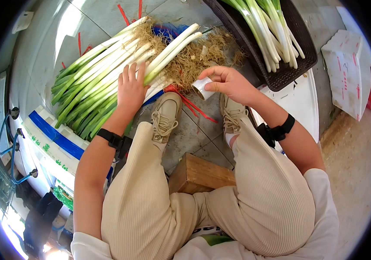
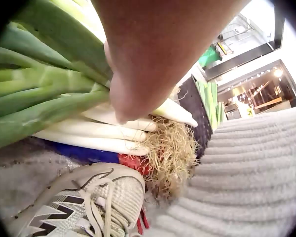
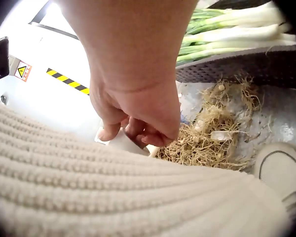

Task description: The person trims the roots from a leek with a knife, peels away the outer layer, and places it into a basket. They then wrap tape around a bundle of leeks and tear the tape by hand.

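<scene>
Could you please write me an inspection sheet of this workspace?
Surface: tiled floor, smudged.
Job's things: leeks, piled, many rooted; others in a dark crate.
Clutter: loose roots and red strips on the floor.
Grippers: left hand on the piled leeks, fingers extended; right hand pinching a white ring.
Cables: blue hoses or cables, far left.
Surroundings: wooden box between the legs; white box, far right.
</scene>
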`<state>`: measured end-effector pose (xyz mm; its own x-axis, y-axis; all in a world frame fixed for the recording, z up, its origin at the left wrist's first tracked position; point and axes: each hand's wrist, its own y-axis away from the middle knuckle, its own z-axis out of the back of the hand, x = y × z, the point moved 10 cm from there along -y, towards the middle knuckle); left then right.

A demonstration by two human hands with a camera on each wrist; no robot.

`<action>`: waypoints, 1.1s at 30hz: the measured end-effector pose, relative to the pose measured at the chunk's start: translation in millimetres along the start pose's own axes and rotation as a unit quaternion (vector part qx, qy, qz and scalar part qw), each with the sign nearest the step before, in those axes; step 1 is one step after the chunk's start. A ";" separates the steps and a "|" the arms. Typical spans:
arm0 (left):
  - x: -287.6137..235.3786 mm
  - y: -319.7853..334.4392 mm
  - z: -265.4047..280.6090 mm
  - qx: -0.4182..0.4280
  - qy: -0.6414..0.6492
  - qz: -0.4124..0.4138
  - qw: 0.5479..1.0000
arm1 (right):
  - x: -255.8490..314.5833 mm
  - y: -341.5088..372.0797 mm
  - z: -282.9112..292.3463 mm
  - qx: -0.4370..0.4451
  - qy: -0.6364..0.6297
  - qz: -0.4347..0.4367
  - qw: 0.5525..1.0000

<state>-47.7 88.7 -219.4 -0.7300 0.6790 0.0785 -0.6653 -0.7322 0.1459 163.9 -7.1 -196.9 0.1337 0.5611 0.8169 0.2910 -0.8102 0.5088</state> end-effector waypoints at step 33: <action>-30.1 -28.3 113.6 -0.062 0.340 -0.028 0.938 | 43.0 15.1 -7.7 -0.062 0.119 0.099 0.986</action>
<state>10.9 95.2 -113.9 -0.5972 0.5558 -0.5783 -0.6874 -0.7262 0.0121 166.8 3.5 -151.9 -0.0530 0.3457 0.9369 0.1617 -0.9228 0.3496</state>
